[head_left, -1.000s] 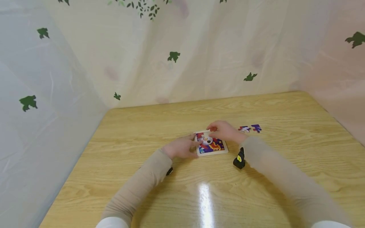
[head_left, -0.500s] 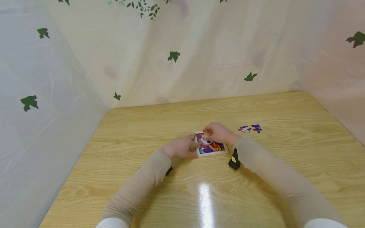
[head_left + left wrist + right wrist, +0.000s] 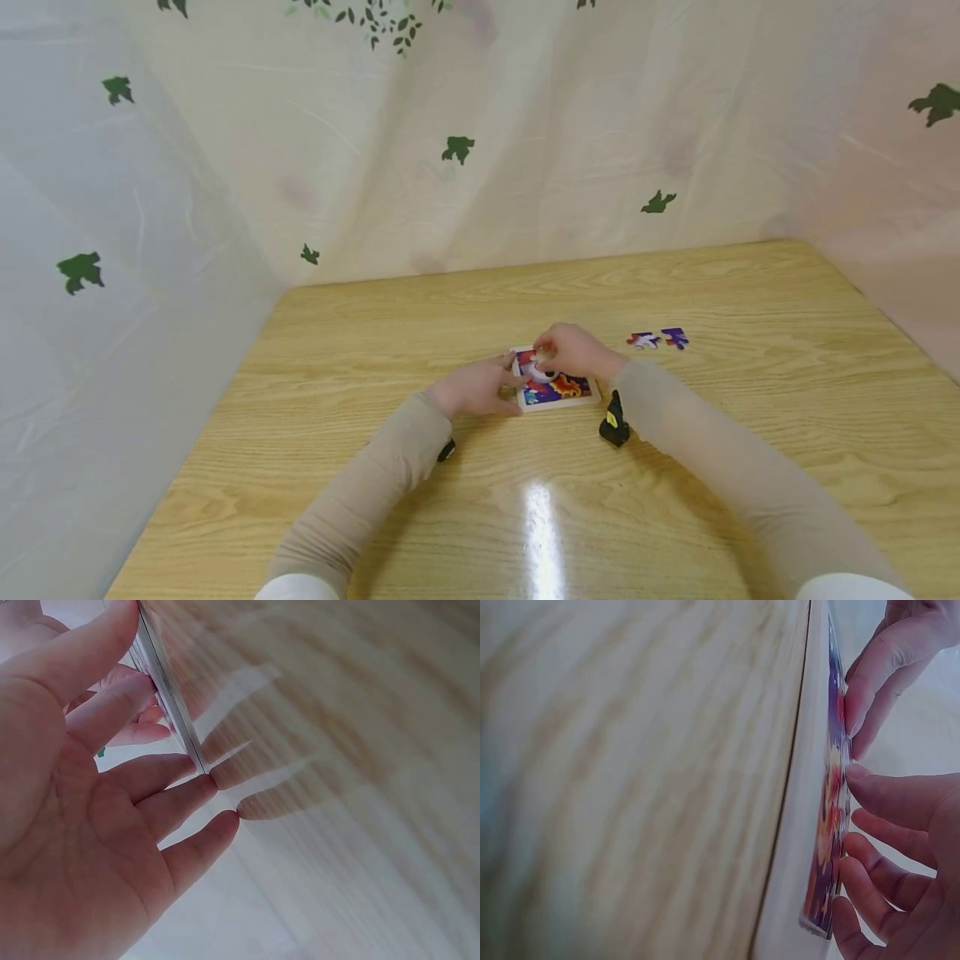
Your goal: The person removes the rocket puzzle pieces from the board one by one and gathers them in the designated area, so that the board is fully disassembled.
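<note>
A small jigsaw puzzle point(image 3: 558, 390) in a white-bordered tray point(image 3: 558, 405) lies on the table, with purple, orange and white artwork. My left hand point(image 3: 478, 389) spans the tray's left edge, fingers spread; in the left wrist view its fingertips point(image 3: 225, 821) meet the edge and tabletop. Bent over the puzzle's upper part, my right hand point(image 3: 576, 350) has thumb and fingers around a puzzle piece, mostly hidden by them in the head view. The right wrist view shows that hand's thumb point(image 3: 885, 796) and curled fingers at the puzzle's surface, with my left hand point(image 3: 904, 652) above.
Two loose puzzle pieces, one white and red point(image 3: 643, 340) and one purple point(image 3: 675, 337), lie right of the tray. The wooden table point(image 3: 375, 333) meets a pale curtain point(image 3: 360, 167) with green leaf prints behind and at the sides.
My right hand has moved a little left and down over the tray with a reddish piece, then stayed nearly still in the last half second. My left hand keeps its place.
</note>
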`<action>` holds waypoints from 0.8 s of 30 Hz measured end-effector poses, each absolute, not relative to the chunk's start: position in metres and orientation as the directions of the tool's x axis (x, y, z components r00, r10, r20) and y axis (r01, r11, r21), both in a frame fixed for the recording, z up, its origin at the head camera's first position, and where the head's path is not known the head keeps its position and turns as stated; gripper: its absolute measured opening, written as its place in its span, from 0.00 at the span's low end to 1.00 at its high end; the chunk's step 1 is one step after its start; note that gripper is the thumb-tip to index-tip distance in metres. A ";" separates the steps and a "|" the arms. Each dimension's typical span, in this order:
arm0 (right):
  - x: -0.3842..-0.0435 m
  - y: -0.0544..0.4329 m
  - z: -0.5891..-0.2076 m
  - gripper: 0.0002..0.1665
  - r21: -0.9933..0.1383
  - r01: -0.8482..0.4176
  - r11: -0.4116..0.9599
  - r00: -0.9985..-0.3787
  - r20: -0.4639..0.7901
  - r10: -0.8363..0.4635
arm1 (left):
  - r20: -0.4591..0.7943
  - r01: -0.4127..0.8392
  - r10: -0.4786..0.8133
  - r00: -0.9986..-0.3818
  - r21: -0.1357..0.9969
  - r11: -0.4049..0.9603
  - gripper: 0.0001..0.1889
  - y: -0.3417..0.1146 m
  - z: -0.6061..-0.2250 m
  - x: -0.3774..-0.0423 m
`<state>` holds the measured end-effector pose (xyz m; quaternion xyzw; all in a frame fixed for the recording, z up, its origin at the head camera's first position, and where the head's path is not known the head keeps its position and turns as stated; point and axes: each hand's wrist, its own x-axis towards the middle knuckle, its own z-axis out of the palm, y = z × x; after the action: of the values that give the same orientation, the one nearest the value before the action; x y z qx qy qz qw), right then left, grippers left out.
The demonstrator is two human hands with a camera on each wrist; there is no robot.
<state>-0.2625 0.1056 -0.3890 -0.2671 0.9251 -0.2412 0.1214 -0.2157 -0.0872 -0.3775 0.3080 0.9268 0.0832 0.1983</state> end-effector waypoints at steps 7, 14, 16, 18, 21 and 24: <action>-0.263 0.104 -0.388 0.21 -0.522 -0.431 0.736 -0.829 -0.093 -0.551 | -0.313 0.524 0.593 -0.742 0.280 0.804 0.29 -0.088 -0.381 -0.218; -0.262 0.103 -0.389 0.21 -0.532 -0.423 0.734 -0.830 -0.097 -0.549 | -0.304 0.533 0.600 -0.740 0.280 0.799 0.29 -0.087 -0.380 -0.216; -0.262 0.103 -0.390 0.21 -0.532 -0.421 0.735 -0.829 -0.103 -0.549 | -0.303 0.534 0.601 -0.739 0.282 0.798 0.29 -0.087 -0.381 -0.216; -0.262 0.103 -0.390 0.21 -0.530 -0.421 0.736 -0.828 -0.107 -0.550 | -0.303 0.532 0.602 -0.739 0.286 0.797 0.29 -0.087 -0.381 -0.216; -0.263 0.103 -0.390 0.21 -0.528 -0.422 0.737 -0.829 -0.105 -0.549 | -0.302 0.530 0.600 -0.741 0.286 0.798 0.29 -0.087 -0.382 -0.216; -0.263 0.103 -0.390 0.20 -0.532 -0.418 0.736 -0.833 -0.099 -0.544 | -0.300 0.533 0.600 -0.742 0.280 0.799 0.29 -0.087 -0.382 -0.217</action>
<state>-0.2626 0.1029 -0.3899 -0.2606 0.9233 -0.2530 0.1249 -0.2167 -0.0868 -0.3816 0.3048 0.9290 0.0881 0.1905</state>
